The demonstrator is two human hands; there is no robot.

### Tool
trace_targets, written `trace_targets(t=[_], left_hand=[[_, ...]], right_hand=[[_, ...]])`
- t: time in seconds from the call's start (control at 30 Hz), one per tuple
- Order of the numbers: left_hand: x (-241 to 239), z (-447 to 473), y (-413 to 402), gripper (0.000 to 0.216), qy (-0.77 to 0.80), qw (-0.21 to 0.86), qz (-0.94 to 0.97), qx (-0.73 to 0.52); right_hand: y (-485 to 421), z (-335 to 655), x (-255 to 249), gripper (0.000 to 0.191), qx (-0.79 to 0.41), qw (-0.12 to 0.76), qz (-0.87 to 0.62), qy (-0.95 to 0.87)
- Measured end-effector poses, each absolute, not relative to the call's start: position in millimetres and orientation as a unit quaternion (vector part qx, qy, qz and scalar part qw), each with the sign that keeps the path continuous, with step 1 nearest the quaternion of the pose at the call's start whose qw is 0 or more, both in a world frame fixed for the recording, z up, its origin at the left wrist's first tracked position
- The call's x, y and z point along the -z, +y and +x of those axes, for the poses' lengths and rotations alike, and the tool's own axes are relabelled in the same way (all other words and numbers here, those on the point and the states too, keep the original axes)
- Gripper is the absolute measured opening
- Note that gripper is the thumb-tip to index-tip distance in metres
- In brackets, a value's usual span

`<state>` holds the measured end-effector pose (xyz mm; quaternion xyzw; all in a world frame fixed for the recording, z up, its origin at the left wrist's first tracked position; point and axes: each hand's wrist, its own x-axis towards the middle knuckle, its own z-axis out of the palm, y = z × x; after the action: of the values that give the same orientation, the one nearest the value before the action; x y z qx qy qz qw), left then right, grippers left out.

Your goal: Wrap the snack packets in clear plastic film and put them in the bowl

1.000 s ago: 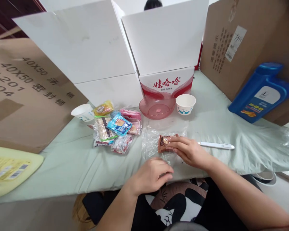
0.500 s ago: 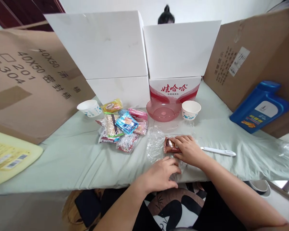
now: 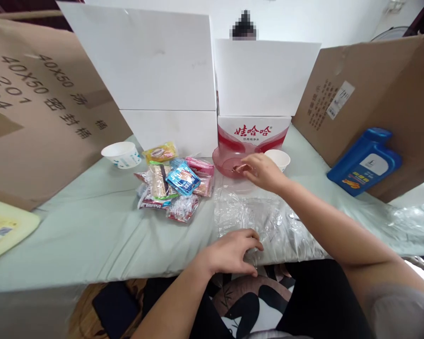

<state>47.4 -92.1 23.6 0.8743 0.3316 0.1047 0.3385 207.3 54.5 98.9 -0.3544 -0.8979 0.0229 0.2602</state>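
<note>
My right hand [image 3: 263, 172] reaches over the right side of the pink bowl [image 3: 223, 162], its fingers closed on a brown snack packet [image 3: 241, 168]. The hand covers most of the packet, and I cannot tell whether it touches the bowl. A white paper bowl [image 3: 279, 159] stands right behind the wrist. My left hand [image 3: 237, 252] rests near the table's front edge with its fingers curved and apart, holding nothing. Clear plastic wrap [image 3: 245, 212] lies beyond and beside it. The white-handled knife is hidden, apparently behind my right forearm.
Several wrapped snacks [image 3: 176, 181] lie piled left of centre. Behind them are a second paper bowl [image 3: 122, 155] and white boxes [image 3: 169, 129]. A blue bottle [image 3: 363, 162] leans on the right carton [image 3: 342, 113]; a yellow jug [image 3: 12, 226] stands left. Another person's head shows behind.
My right hand has lifted the brown snack packet off the plastic wrap and carried it forward to the pink bowl. My left hand has hardly moved. The view has shifted slightly.
</note>
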Motion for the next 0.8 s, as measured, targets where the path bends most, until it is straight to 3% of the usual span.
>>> trace_targets(t=[0.17, 0.33, 0.4, 0.5, 0.6, 0.8], left_hand=[[-28.1, 45.1, -99.4, 0.050, 0.328, 0.317, 0.882, -0.115], [-34.0, 33.4, -106.0, 0.052, 0.422, 0.210, 0.876, -0.107], [-36.3, 28.6, -106.5, 0.042, 0.451, 0.205, 0.862, -0.103], [-42.6, 24.5, -108.1, 0.015, 0.439, 0.237, 0.861, -0.094], [-52.1, 22.3, -113.6, 0.011, 0.426, 0.272, 0.859, -0.084], [-59.8, 13.3, -117.7, 0.003, 0.391, 0.519, 0.758, -0.053]], right_hand=[[-13.5, 241.5, -52.9, 0.026, -0.125, 0.127, -0.257, -0.950], [-65.7, 304.2, -29.5, 0.061, -0.192, 0.087, -0.270, -0.939], [-78.6, 325.0, -25.9, 0.073, -0.185, 0.075, -0.293, -0.935], [-94.8, 342.0, -21.2, 0.049, -0.170, 0.093, -0.315, -0.929], [-108.1, 344.4, -21.4, 0.024, -0.201, 0.152, -0.311, -0.916], [-113.4, 337.8, -30.7, 0.025, -0.312, 0.189, -0.391, -0.845]])
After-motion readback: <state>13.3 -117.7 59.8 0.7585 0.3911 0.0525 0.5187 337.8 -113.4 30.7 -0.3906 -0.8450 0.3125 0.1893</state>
